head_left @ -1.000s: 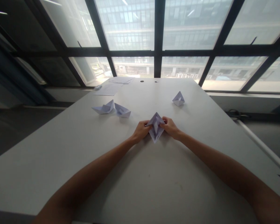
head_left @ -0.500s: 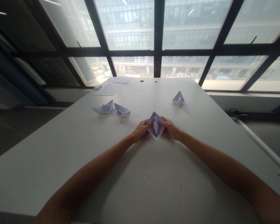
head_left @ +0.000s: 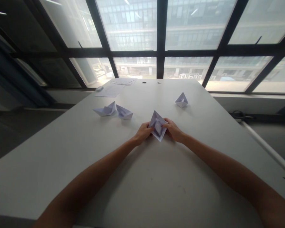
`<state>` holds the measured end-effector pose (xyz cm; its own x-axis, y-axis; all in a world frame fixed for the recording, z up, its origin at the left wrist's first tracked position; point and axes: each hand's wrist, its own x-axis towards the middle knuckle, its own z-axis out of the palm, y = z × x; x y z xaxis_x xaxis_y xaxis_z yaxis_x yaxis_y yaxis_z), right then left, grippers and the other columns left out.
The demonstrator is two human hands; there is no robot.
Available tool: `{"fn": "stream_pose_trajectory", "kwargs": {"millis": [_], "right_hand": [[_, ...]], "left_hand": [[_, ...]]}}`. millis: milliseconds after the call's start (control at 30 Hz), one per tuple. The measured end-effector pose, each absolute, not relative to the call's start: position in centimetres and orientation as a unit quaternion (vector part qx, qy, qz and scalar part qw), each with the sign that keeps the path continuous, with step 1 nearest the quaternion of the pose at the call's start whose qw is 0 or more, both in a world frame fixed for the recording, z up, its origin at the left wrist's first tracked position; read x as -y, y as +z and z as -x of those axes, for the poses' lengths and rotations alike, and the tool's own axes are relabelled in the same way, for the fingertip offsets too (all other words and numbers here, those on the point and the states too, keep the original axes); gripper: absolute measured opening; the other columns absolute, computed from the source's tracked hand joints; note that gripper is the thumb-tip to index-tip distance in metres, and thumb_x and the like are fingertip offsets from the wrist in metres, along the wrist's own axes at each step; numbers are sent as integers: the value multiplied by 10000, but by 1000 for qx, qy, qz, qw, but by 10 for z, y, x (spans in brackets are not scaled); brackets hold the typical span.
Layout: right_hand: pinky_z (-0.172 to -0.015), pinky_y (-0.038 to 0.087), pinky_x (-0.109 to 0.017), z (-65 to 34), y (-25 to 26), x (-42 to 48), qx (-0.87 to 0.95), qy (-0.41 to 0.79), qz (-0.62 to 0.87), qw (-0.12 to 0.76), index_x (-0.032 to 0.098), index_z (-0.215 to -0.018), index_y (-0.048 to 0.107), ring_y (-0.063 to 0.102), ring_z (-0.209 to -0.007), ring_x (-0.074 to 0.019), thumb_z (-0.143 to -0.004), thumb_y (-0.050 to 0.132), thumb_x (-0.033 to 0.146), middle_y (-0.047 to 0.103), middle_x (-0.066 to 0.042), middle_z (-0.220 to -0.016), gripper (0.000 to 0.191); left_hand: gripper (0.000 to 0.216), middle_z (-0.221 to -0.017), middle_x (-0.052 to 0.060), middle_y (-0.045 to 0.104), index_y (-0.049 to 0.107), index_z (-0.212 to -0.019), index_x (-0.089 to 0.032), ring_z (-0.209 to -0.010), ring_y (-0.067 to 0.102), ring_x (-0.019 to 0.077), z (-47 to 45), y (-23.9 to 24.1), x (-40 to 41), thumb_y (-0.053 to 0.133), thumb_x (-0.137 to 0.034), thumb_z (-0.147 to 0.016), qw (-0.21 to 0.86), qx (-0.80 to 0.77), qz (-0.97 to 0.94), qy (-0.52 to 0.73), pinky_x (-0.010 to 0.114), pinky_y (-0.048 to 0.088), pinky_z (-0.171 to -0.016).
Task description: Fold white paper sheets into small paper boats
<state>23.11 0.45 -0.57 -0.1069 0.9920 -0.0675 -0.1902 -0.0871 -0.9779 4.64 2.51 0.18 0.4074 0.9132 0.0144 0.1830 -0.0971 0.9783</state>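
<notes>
White folded-paper boat [head_left: 157, 127]: turned a little since the earlier frame, its upper tip now leaning left and its lower tip swung right; it sits between the two hands, over the near-middle of the table, and whether its underside touches down cannot be told.
Left hand [head_left: 142, 132]: clamped on the boat's left side, thumb over the inner face and fingers behind, probably to steady that wall.
Right hand [head_left: 173, 130]: clamped on the opposite side in the same way, thumb reaching inward; the matched hold seems meant to keep the paper spread evenly.
Boat's look: a diamond outline facing upward, shaded hollow within, a raised fold at its middle, crisp creased edges, no visible marks.
White smooth-topped table [head_left: 142, 180]: bears everything here, and both forearms lie over its near part.
Left pair: a white folded-paper boat with a long pointed end [head_left: 105, 111] just beside a second, smaller-looking white paper boat [head_left: 124, 113], perhaps set aside to leave the hands room.
Right side: a lone white paper boat with a tall triangular end [head_left: 181, 100], well apart from the pair.
Far left: flat white paper sheets [head_left: 110, 91], likely kept beyond the hands' working space.
Beyond: dark-framed glass windows [head_left: 130, 28].
</notes>
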Motion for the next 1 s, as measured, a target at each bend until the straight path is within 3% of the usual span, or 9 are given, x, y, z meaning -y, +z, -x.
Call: {"fn": "stream_pose_trajectory", "kwargs": {"millis": [267,333,400,533,767,1000], "right_hand": [[-634,497,-281,-239,-2,-6,554,522,464,454,212,-1092,584,628,-737,-180,-759,622,347,682,-31,-919,361],[-593,469,-267,-245,4,-8,592,440,496,459,192,-1024,616,602,-699,-169,-782,602,387,668,-37,-878,311],[-572,424,-258,-251,13,-9,628,324,533,464,170,-835,635,556,-653,-155,-795,579,394,633,-29,-760,234],[-529,324,-253,-252,31,-5,705,213,539,409,175,-592,552,457,-559,-121,-833,537,386,525,12,-563,320],[-510,268,-255,-230,47,6,755,149,572,285,177,-557,570,453,-525,-108,-763,588,298,543,18,-534,240],[-513,269,-267,-215,48,0,757,116,586,267,190,-528,597,460,-518,-118,-729,590,255,565,-2,-520,212]], "left_hand": [[166,-686,-12,590,645,-850,-125,-542,489,95,-44,6,-27,587,-226,-731,560,-411,-635,337,199,368,-515],[149,-650,-27,561,638,-844,-132,-514,466,86,-45,5,-27,584,-219,-735,550,-414,-640,342,188,335,-481],[120,-610,-38,532,629,-819,-134,-488,450,80,-47,4,-26,576,-210,-742,535,-420,-647,345,181,307,-457],[116,-590,-36,538,635,-792,-133,-478,467,83,-50,2,-24,537,-171,-743,502,-425,-672,341,178,322,-453],[212,-631,-13,604,687,-806,-126,-522,516,94,-52,7,-19,489,-130,-729,446,-430,-710,335,178,374,-497],[141,-753,23,606,673,-760,-118,-563,511,99,-52,5,-23,547,-181,-764,421,-445,-718,332,193,390,-512]]}}
